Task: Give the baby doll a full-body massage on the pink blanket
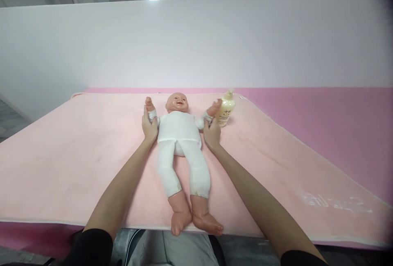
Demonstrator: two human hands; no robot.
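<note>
A baby doll [179, 128] with a white cloth body lies on its back, its head away from me and its bare feet at the near edge. My left hand [149, 126] is closed around the doll's arm on the left, near the wrist. Around the arm on the right, my right hand [212, 133] is closed in the same way. Both doll hands stick up past my fingers. Just behind my right hand stands a pale yellow pump bottle [226, 108], partly covered by the doll's hand.
A light pink towel [82, 155] covers much of the pink surface [337, 126] beneath the doll. Along the far side rises a white wall [196, 44], with a dark window strip above it. The doll's feet reach the towel's near edge.
</note>
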